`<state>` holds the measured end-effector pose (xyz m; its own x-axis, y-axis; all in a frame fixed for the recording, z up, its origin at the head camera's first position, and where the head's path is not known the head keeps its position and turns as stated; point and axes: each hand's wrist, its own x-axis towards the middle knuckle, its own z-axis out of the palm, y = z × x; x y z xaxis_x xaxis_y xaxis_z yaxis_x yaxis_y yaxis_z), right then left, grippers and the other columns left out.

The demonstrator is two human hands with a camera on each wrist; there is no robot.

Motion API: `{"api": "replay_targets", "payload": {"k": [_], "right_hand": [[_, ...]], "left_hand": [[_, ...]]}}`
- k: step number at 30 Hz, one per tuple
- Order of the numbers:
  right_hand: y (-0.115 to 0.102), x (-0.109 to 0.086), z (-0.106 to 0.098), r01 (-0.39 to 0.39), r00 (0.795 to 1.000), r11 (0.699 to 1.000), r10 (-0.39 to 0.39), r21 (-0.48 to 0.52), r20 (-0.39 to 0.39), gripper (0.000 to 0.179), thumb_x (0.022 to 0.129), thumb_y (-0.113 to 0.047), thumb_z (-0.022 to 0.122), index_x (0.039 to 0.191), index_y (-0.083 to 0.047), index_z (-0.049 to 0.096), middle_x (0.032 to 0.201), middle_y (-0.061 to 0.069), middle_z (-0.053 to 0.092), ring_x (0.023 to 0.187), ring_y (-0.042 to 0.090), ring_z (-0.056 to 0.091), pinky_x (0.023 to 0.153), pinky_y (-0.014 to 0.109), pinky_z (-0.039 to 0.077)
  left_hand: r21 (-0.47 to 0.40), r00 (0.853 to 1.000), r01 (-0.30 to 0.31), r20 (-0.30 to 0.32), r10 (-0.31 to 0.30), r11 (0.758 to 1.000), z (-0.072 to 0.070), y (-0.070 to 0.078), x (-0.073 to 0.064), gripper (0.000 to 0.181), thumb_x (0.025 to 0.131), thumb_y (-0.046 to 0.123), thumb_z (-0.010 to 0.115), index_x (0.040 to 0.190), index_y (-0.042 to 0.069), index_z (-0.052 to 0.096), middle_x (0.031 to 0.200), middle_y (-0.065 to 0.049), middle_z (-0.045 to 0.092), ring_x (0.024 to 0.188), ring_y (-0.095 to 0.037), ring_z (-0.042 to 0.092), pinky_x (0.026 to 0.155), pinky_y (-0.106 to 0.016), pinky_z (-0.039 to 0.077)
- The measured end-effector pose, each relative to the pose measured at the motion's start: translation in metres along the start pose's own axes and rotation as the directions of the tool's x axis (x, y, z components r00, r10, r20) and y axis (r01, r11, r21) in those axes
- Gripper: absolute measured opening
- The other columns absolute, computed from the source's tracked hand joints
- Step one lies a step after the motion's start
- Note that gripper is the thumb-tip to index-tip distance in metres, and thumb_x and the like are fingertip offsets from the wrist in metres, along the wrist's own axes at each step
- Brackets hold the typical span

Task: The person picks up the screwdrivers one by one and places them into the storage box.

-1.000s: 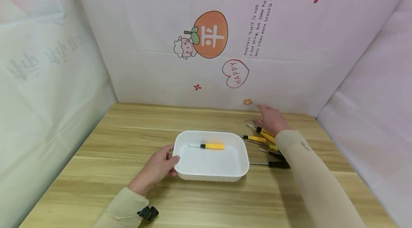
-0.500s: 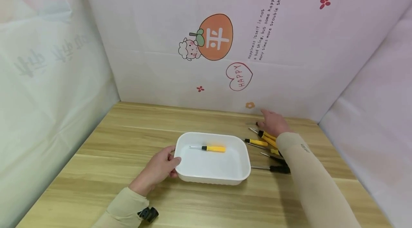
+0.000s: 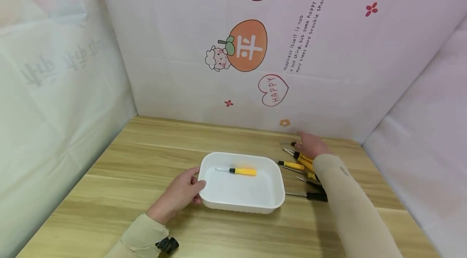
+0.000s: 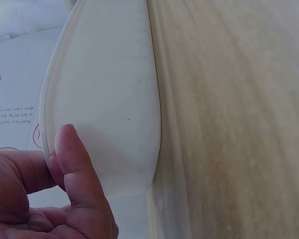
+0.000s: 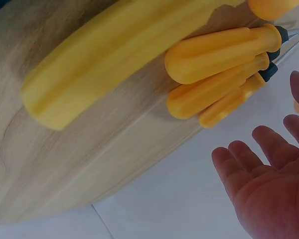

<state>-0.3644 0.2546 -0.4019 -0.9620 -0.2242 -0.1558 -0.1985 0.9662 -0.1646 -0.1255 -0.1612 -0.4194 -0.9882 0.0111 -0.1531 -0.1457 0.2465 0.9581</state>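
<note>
My left hand (image 3: 180, 190) grips the left end of a white plastic tray (image 3: 240, 206); in the left wrist view, a finger (image 4: 77, 164) presses the outer wall near the rim. Inside the tray lies a small screwdriver (image 3: 243, 171) with a yellow handle and black collar. At the back right, my right hand (image 3: 311, 144) reaches over several screwdrivers, its thumb close to the black collar of the rearmost screwdriver (image 3: 293, 143). In the right wrist view, that hand (image 5: 269, 179) has its palm exposed and fingers extended beside yellow screwdriver handles (image 5: 222, 55), holding nothing.
Right of the tray lie a yellow-handled screwdriver (image 3: 293, 165) and a black-handled screwdriver (image 3: 316, 197), whose shaft reaches toward the tray. The wooden table (image 3: 146, 148) meets a printed white back wall (image 3: 175, 88), with white sheets at both sides.
The head view has shifted a little. My right hand has lowered slightly toward the rearmost screwdriver, and more of its black collar shows. The left hand stays on the tray.
</note>
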Motion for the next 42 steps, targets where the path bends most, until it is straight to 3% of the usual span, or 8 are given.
{"api": "replay_targets", "payload": {"k": [13, 24, 42], "right_hand": [[0.013, 0.002, 0.003, -0.004, 1.000, 0.993, 0.001, 0.116, 0.024, 0.061, 0.108, -0.022, 0.045, 0.161, 0.003, 0.028, 0.161, 0.035, 0.032, 0.145, 0.056, 0.034, 0.117, 0.070, 0.034], [0.018, 0.009, 0.007, -0.007, 0.999, 0.987, 0.000, 0.162, 0.043, 0.062, 0.105, -0.020, 0.047, 0.160, 0.005, 0.032, 0.159, 0.036, 0.034, 0.144, 0.058, 0.034, 0.117, 0.070, 0.034], [0.032, 0.019, 0.016, 0.001, 0.999, 0.980, -0.010, 0.200, 0.043, 0.059, 0.106, -0.019, 0.052, 0.158, 0.003, 0.037, 0.150, 0.039, 0.045, 0.136, 0.057, 0.046, 0.109, 0.067, 0.045]], "left_hand": [[0.002, 1.000, 0.000, 0.005, 0.000, 1.000, -0.001, 0.000, 0.001, 0.051, 0.103, 0.010, 0.062, 0.151, -0.001, 0.049, 0.093, -0.012, 0.056, 0.067, -0.020, 0.062, 0.058, -0.030, 0.060], [0.001, 1.000, 0.014, 0.007, -0.014, 1.000, -0.002, 0.000, 0.001, 0.054, 0.102, 0.010, 0.062, 0.153, -0.002, 0.046, 0.094, -0.013, 0.056, 0.069, -0.020, 0.063, 0.059, -0.028, 0.060], [-0.003, 1.000, 0.013, 0.011, -0.013, 1.000, -0.002, -0.003, 0.003, 0.053, 0.102, 0.012, 0.062, 0.152, -0.001, 0.048, 0.095, -0.013, 0.058, 0.069, -0.021, 0.064, 0.061, -0.032, 0.062]]}}
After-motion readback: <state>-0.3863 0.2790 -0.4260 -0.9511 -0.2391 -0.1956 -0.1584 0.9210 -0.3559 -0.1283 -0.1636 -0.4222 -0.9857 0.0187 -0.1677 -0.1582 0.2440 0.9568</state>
